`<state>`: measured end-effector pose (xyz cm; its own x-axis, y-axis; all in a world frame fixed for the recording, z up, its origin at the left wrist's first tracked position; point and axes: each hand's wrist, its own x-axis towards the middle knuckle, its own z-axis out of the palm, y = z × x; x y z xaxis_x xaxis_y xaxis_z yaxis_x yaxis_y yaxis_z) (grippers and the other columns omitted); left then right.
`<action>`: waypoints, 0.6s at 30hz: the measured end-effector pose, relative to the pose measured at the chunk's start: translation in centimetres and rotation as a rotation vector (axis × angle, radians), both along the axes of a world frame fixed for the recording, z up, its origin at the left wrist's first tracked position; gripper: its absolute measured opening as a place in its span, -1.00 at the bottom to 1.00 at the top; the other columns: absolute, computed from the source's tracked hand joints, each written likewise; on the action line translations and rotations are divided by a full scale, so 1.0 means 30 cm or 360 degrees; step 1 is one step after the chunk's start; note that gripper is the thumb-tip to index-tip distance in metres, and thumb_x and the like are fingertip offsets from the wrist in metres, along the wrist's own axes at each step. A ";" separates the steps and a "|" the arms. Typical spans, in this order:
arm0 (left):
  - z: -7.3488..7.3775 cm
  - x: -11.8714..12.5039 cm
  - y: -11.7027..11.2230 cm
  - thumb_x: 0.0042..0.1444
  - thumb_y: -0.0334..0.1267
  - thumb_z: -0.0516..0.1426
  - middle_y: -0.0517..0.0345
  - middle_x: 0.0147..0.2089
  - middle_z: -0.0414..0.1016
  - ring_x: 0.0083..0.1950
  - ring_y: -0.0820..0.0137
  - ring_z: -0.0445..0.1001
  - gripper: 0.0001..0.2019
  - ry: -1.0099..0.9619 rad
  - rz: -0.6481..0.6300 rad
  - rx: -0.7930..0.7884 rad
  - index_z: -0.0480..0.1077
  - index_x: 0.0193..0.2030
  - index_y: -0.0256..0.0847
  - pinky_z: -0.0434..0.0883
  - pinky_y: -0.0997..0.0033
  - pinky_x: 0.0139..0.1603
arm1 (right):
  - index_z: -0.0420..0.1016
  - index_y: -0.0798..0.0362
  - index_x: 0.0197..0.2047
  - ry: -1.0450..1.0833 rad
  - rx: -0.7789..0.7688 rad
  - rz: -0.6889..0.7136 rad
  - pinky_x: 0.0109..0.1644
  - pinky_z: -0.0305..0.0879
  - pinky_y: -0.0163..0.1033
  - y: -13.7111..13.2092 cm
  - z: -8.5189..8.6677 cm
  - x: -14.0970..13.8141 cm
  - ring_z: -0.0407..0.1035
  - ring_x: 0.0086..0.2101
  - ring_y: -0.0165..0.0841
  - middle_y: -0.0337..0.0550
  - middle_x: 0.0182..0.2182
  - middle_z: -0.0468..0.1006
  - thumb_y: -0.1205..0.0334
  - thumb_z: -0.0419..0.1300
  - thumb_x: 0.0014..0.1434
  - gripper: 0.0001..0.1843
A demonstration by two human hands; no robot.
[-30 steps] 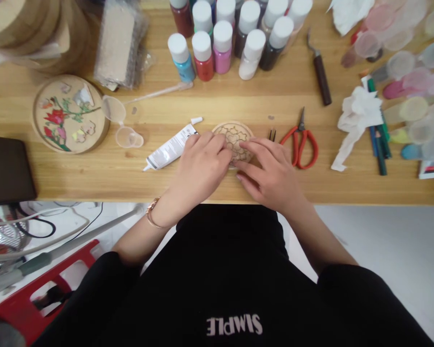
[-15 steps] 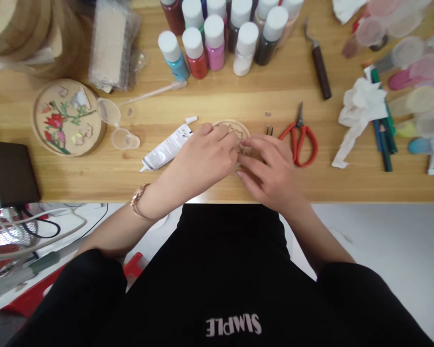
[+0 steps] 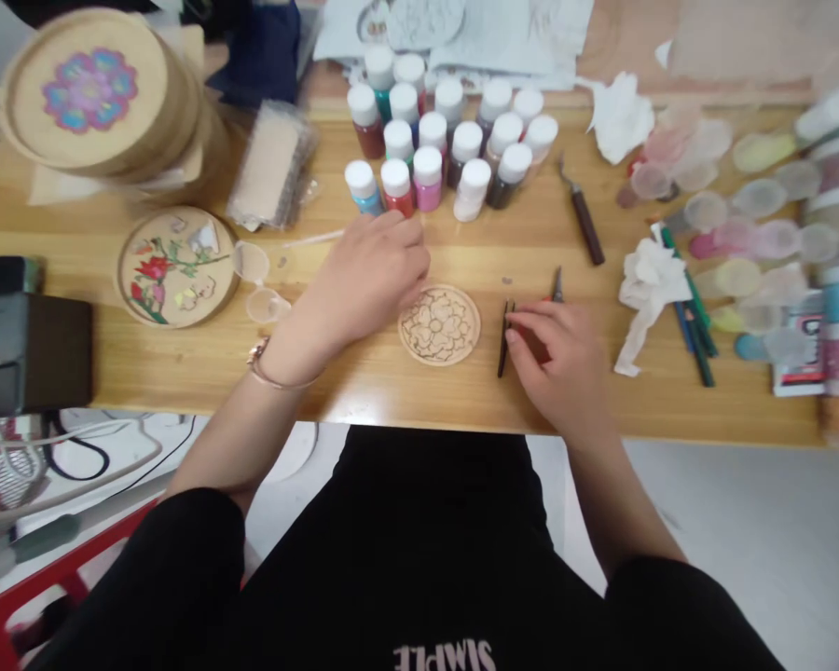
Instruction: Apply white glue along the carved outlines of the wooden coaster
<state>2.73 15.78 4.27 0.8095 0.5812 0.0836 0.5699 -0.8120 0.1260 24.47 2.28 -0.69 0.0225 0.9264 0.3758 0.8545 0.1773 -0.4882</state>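
Note:
A small round wooden disc [image 3: 438, 325] with raised flower outlines lies on the table between my hands. My left hand [image 3: 370, 275] is above and left of it, below the red paint bottle [image 3: 397, 189]. Its fingers curl downward, and what they may hold is hidden beneath them. With thumb and fingertips, my right hand [image 3: 563, 359] pinches a pair of black tweezers [image 3: 504, 337] close to the table, right of the disc. Behind that hand pokes the tip of the pliers [image 3: 557, 284]; their red handles are mostly covered. The white glue tube is hidden from view.
Several white-capped paint bottles [image 3: 472, 191] stand at the back. To the left are a painted round tray [image 3: 174, 312], small plastic cups [image 3: 266, 305] and a black box [image 3: 56, 354]. On the right lie a hooked tool [image 3: 585, 224], crumpled tissue [image 3: 653, 280] and pencils [image 3: 699, 345].
Both hands have moved off the wooden disc, which now shows fully. My left hand went up and left; my right hand went right to the tweezers. The camera view shows more of the table's back.

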 end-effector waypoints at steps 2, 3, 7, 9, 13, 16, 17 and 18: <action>0.001 0.000 0.029 0.20 -0.35 0.05 0.03 -0.28 0.42 -0.14 0.23 0.42 -0.81 0.0030 0.0070 -0.0008 0.43 -0.39 -0.29 0.35 0.20 -0.15 | 0.57 0.06 -0.17 -0.0038 -0.0008 0.0022 0.01 0.43 -0.01 0.009 -0.005 0.009 0.46 -0.13 -0.19 -0.04 -0.20 0.60 0.25 0.14 0.25 -0.82; -0.001 0.000 0.038 0.18 -0.38 0.06 0.02 -0.27 0.44 -0.14 0.24 0.42 -0.83 0.0024 0.0096 -0.0011 0.45 -0.38 -0.29 0.35 0.23 -0.16 | 0.57 0.08 -0.18 -0.0054 -0.0004 0.0046 0.01 0.42 -0.03 0.012 -0.005 0.014 0.46 -0.14 -0.20 -0.03 -0.21 0.60 0.26 0.14 0.25 -0.82; -0.016 -0.009 0.056 0.16 -0.43 0.05 0.06 -0.28 0.49 -0.16 0.29 0.44 -0.83 -0.0085 0.0125 -0.0016 0.47 -0.34 -0.26 0.32 0.31 -0.20 | 0.57 0.13 -0.18 -0.0253 -0.0016 0.0131 -0.06 0.39 -0.06 0.023 0.011 0.016 0.44 -0.22 -0.20 -0.03 -0.29 0.61 0.25 0.10 0.27 -0.78; -0.018 -0.018 0.057 0.17 -0.46 0.02 0.08 -0.31 0.50 -0.19 0.31 0.44 -0.80 -0.0118 0.0102 0.0020 0.48 -0.33 -0.26 0.31 0.31 -0.22 | 0.57 0.15 -0.12 -0.0441 -0.0118 0.0095 -0.10 0.35 -0.03 0.029 0.027 -0.003 0.42 -0.25 -0.16 -0.02 -0.33 0.62 0.23 0.11 0.25 -0.75; -0.001 -0.049 0.025 0.20 -0.46 -0.01 0.09 -0.30 0.51 -0.23 0.32 0.44 -0.77 -0.0132 0.0087 0.0077 0.49 -0.25 -0.27 0.31 0.30 -0.22 | 0.47 0.20 0.11 -0.0725 -0.0512 -0.0052 -0.17 0.30 0.03 0.050 0.058 -0.068 0.43 -0.22 -0.03 0.07 -0.27 0.62 0.29 0.09 0.19 -0.56; 0.018 -0.079 -0.054 0.26 -0.36 0.02 0.05 -0.23 0.53 -0.19 0.26 0.45 -0.79 -0.0092 0.0111 0.0143 0.49 -0.23 -0.27 0.31 0.28 -0.24 | 0.47 0.19 0.14 -0.0628 -0.0623 -0.0107 -0.18 0.31 0.03 0.064 0.063 -0.079 0.44 -0.24 -0.05 0.09 -0.27 0.63 0.38 0.03 0.16 -0.52; 0.020 -0.087 -0.094 0.27 -0.32 0.03 0.05 -0.23 0.53 -0.20 0.25 0.44 -0.80 -0.0097 0.0101 0.0183 0.48 -0.25 -0.27 0.31 0.27 -0.25 | 0.50 0.15 0.10 -0.0468 -0.0593 -0.0080 -0.18 0.32 0.01 0.067 0.065 -0.069 0.45 -0.26 -0.10 0.04 -0.28 0.63 0.38 0.03 0.15 -0.54; 0.019 -0.092 -0.140 0.29 -0.31 0.03 0.05 -0.24 0.53 -0.20 0.25 0.44 -0.80 -0.0114 0.0079 0.0213 0.48 -0.25 -0.27 0.31 0.27 -0.26 | 0.54 0.10 0.05 -0.0237 -0.0544 -0.0034 -0.18 0.34 -0.02 0.069 0.068 -0.053 0.45 -0.28 -0.16 -0.01 -0.29 0.63 0.36 0.06 0.15 -0.58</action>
